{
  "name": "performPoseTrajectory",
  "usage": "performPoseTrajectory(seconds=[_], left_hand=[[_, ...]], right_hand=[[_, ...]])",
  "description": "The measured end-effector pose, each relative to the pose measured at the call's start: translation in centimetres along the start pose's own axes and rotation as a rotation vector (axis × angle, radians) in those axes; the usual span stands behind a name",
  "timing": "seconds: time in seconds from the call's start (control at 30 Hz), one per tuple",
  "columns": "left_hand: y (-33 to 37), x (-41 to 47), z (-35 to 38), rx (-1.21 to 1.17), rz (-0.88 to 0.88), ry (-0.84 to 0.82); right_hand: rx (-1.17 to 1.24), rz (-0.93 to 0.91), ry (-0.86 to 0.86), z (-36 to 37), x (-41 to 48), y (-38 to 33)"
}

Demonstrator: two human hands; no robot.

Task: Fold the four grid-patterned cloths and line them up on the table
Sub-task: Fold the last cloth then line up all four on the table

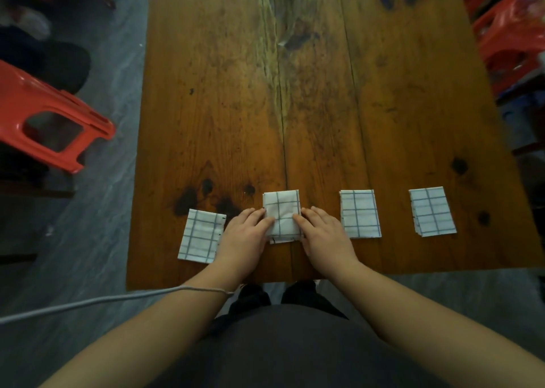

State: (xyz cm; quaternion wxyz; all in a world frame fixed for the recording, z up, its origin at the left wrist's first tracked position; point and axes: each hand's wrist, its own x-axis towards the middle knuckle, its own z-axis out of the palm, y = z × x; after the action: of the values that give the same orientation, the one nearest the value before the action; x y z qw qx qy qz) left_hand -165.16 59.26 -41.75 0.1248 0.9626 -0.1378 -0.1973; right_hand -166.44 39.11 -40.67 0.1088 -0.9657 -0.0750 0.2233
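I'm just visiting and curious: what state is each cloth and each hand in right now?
Far-left cloth: folded, tilted, out of line.
Second cloth: folded, under both hands' fingers.
Third cloth: folded, flat.
Far-right cloth: folded, flat.
Left hand: fingers rest on second cloth.
Right hand: fingers rest on second cloth.

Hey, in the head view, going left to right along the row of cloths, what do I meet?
First cloth → left hand → second cloth → right hand → third cloth → fourth cloth.
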Motion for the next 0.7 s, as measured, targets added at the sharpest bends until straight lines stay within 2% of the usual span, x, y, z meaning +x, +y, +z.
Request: performPoseTrajectory(seconds=[0.37, 0.7], left_hand=[[1.0, 0.5, 0.1, -0.003, 0.019, -0.018], [1.2, -0.3, -0.6, -0.035, -0.026, 0.034]], right_hand=[[0.013, 0.019, -0.009, 0.2, -0.6, 1.0], [0.096, 0.001, 0.034, -0.6, -1.2, 0.9]])
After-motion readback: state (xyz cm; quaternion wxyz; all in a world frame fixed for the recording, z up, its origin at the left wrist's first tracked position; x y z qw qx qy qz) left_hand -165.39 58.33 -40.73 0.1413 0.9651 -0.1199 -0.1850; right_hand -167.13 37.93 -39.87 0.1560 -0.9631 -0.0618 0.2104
